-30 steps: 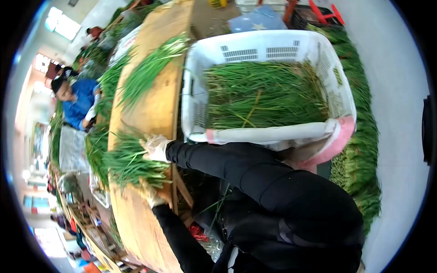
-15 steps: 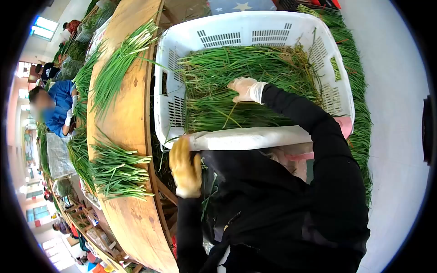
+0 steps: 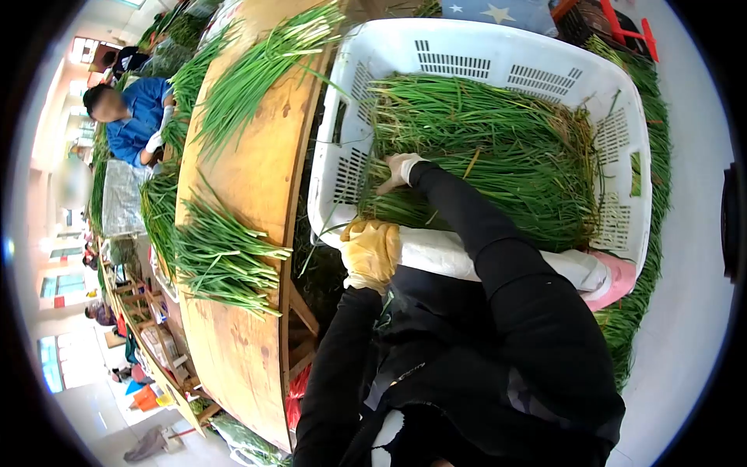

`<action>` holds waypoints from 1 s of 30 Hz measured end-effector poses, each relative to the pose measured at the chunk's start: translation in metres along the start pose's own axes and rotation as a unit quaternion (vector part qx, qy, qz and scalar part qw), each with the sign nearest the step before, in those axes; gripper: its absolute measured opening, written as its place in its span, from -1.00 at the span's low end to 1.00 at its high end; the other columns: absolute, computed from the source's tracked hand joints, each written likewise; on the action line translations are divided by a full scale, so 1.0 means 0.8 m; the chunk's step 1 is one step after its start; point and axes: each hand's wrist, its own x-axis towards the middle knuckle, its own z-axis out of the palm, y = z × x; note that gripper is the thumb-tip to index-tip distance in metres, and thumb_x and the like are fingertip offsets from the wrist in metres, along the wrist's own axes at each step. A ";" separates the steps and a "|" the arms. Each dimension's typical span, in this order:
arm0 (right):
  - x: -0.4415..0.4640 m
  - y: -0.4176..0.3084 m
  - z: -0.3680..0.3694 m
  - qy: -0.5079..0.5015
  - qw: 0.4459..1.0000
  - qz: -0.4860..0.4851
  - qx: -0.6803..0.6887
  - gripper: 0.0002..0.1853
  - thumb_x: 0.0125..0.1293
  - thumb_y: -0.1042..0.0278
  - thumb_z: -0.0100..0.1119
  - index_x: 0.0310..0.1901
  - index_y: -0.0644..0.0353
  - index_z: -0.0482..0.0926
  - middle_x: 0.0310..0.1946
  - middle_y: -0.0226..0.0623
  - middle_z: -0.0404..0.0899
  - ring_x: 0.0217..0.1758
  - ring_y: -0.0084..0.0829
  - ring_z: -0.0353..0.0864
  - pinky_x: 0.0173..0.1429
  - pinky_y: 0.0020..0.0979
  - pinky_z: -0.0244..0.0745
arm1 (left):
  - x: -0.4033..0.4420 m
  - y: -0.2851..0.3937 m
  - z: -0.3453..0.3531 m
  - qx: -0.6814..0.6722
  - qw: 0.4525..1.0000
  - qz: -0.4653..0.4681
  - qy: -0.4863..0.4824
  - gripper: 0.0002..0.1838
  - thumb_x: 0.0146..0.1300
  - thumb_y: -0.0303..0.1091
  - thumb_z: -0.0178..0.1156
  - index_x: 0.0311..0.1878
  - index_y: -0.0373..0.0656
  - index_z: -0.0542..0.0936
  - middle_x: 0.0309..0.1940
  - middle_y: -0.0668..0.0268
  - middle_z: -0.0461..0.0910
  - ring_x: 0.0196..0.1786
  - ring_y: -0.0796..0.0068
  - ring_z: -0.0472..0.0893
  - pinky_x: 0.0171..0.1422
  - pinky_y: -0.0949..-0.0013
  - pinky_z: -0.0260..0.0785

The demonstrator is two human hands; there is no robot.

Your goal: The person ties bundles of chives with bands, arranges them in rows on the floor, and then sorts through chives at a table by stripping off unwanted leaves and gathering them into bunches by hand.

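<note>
A white plastic basket (image 3: 475, 39) holds a thick layer of long, grassy green chives (image 3: 498, 156), some with dry brown ends. My right hand (image 3: 398, 170), in a pale glove, reaches into its left side. The thumb and fingers are apart and touch the chives; the fingertips are partly hidden among the leaves. At the basket's near left corner is my left hand (image 3: 370, 253) in a yellowish glove. Its fingers are curled closed against the rim, and what lies inside them is hidden. White cloth (image 3: 440, 253) covers the near rim beside it.
A wooden table (image 3: 233, 342) runs along the left, bearing one chive bunch (image 3: 261, 74) at the back and another (image 3: 226, 253) nearer. Beyond it a person in blue (image 3: 140, 117) handles greens. More greens (image 3: 657, 163) line the floor right of the basket.
My right hand has moved from the middle of the chives to the basket's left side. My left hand has come up onto the near left corner and curled. The view has shifted.
</note>
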 end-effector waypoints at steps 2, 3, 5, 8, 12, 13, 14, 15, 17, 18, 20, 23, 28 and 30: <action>0.004 -0.001 0.007 -0.023 0.999 -0.013 -0.038 0.03 -0.32 -0.35 0.23 0.09 0.36 0.25 0.08 -0.03 0.31 0.11 -0.19 0.34 0.13 -0.34 0.27 | 0.001 0.002 -0.007 0.020 1.000 0.022 0.007 -0.84 -0.06 -0.28 -0.01 -0.40 0.08 0.54 -0.41 0.44 0.49 -0.23 0.38 0.47 -0.10 0.26 0.26; 0.005 0.003 0.006 -0.040 0.996 -0.040 -0.061 0.05 -0.33 -0.37 0.22 0.10 0.36 0.25 0.08 -0.04 0.31 0.10 -0.19 0.35 0.12 -0.33 0.28 | -0.003 -0.004 0.003 -0.021 0.999 0.012 -0.029 -0.80 -0.05 -0.29 -0.01 -0.31 0.05 0.51 -0.35 0.39 0.47 -0.17 0.37 0.46 -0.05 0.29 0.25; 0.006 0.000 0.001 -0.103 0.993 -0.027 -0.054 0.05 -0.36 -0.35 0.26 0.09 0.35 0.27 0.08 -0.05 0.32 0.12 -0.19 0.32 0.11 -0.34 0.29 | -0.006 -0.012 0.021 -0.040 0.999 0.014 -0.021 -0.77 -0.05 -0.30 0.00 -0.26 0.03 0.49 -0.30 0.37 0.46 -0.15 0.36 0.45 -0.03 0.30 0.25; 0.009 -0.020 -0.004 -0.149 0.981 0.004 -0.126 0.01 -0.37 -0.28 0.32 0.09 0.32 0.30 0.07 -0.06 0.32 0.19 -0.18 0.23 0.12 -0.32 0.28 | -0.009 -0.012 0.036 -0.064 0.997 0.019 0.030 -0.81 -0.08 -0.24 -0.01 -0.34 0.00 0.47 -0.37 0.36 0.45 -0.20 0.34 0.45 -0.09 0.24 0.23; -0.035 -0.051 -0.008 -0.055 0.970 0.013 -0.238 -0.09 -0.27 -0.20 0.31 0.10 0.25 0.31 0.06 -0.08 0.32 0.21 -0.19 0.18 0.12 -0.27 0.27 | -0.013 -0.010 0.025 -0.058 0.998 0.002 -0.030 -0.76 -0.03 -0.31 -0.02 -0.23 -0.02 0.44 -0.24 0.33 0.41 -0.04 0.38 0.38 0.07 0.36 0.17; -0.037 -0.044 -0.001 -0.016 0.977 0.022 -0.211 -0.16 -0.23 -0.14 0.30 0.06 0.27 0.34 0.05 -0.07 0.33 0.15 -0.20 0.27 0.08 -0.31 0.30 | -0.013 -0.009 0.019 -0.084 0.996 -0.011 -0.030 -0.78 -0.03 -0.31 -0.01 -0.25 -0.02 0.45 -0.23 0.33 0.42 -0.04 0.37 0.37 0.07 0.36 0.17; -0.032 -0.033 0.008 -0.018 0.976 0.025 -0.215 -0.16 -0.23 -0.14 0.30 0.06 0.27 0.34 0.05 -0.07 0.33 0.15 -0.20 0.27 0.08 -0.31 0.30 | -0.014 -0.009 0.029 -0.088 0.996 -0.011 -0.028 -0.78 -0.03 -0.31 -0.01 -0.25 -0.02 0.45 -0.23 0.33 0.42 -0.04 0.37 0.37 0.07 0.36 0.17; -0.025 -0.023 0.016 -0.027 0.988 0.010 -0.154 -0.19 -0.22 -0.12 0.31 0.03 0.28 0.36 0.03 -0.05 0.35 0.10 -0.19 0.33 0.06 -0.33 0.32 | -0.014 -0.010 0.038 -0.123 0.991 -0.051 -0.032 -0.80 -0.02 -0.31 -0.01 -0.27 0.00 0.45 -0.24 0.33 0.42 -0.05 0.37 0.37 0.07 0.37 0.17; -0.022 -0.013 0.018 -0.026 0.995 -0.028 -0.087 -0.28 -0.21 -0.05 0.31 -0.04 0.30 0.40 -0.07 -0.02 0.44 -0.07 -0.18 0.47 0.01 -0.39 0.34 | -0.017 -0.014 0.044 -0.111 0.993 -0.026 0.012 -0.87 0.03 -0.31 -0.04 -0.31 0.06 0.44 -0.29 0.33 0.38 -0.05 0.40 0.33 0.10 0.39 0.11; -0.029 -0.010 0.012 -0.026 0.995 -0.024 -0.091 -0.28 -0.21 -0.05 0.31 -0.04 0.30 0.40 -0.07 -0.02 0.44 -0.07 -0.18 0.47 0.01 -0.39 0.34 | -0.016 -0.013 0.044 -0.116 0.993 -0.026 0.015 -0.87 0.03 -0.31 -0.04 -0.31 0.06 0.44 -0.29 0.33 0.38 -0.05 0.40 0.33 0.10 0.39 0.11; -0.051 0.000 -0.016 0.021 0.999 -0.032 -0.001 -0.29 -0.21 -0.02 0.32 -0.06 0.32 0.41 -0.14 -0.04 0.48 -0.10 -0.19 0.48 0.00 -0.38 0.35 | -0.013 -0.013 0.058 -0.232 0.968 -0.043 0.086 -0.89 0.01 -0.24 -0.04 -0.47 0.01 0.45 -0.43 0.38 0.42 -0.22 0.37 0.39 -0.06 0.23 0.15; -0.077 0.038 -0.058 -0.008 0.991 -0.043 0.123 -0.15 -0.23 -0.06 0.34 0.02 0.43 0.29 -0.11 0.05 0.44 -0.08 -0.20 0.46 0.06 -0.38 0.31 | -0.012 -0.012 0.068 -0.367 0.919 -0.073 0.127 -0.85 -0.01 -0.21 -0.05 -0.56 0.01 0.45 -0.51 0.43 0.43 -0.30 0.35 0.42 -0.13 0.14 0.17; -0.126 0.070 -0.080 -0.032 0.977 -0.028 0.207 0.22 -0.27 -0.18 0.35 0.19 0.60 -0.14 0.21 0.25 -0.04 0.29 -0.09 0.02 0.32 -0.38 -0.03 | -0.005 -0.001 -0.001 -0.083 0.991 0.015 0.106 -0.84 0.13 -0.29 -0.06 -0.26 0.07 0.50 -0.30 0.44 0.47 -0.15 0.44 0.44 0.01 0.31 0.16; -0.150 0.063 -0.085 -0.017 0.976 -0.035 0.215 0.21 -0.29 -0.15 0.37 0.18 0.60 -0.11 0.19 0.24 0.01 0.28 -0.11 0.06 0.31 -0.39 -0.01 | -0.004 -0.001 -0.007 -0.138 0.984 -0.014 0.110 -0.68 0.09 -0.24 0.01 -0.03 0.05 0.43 -0.10 0.30 0.44 -0.08 0.41 0.46 0.00 0.31 0.19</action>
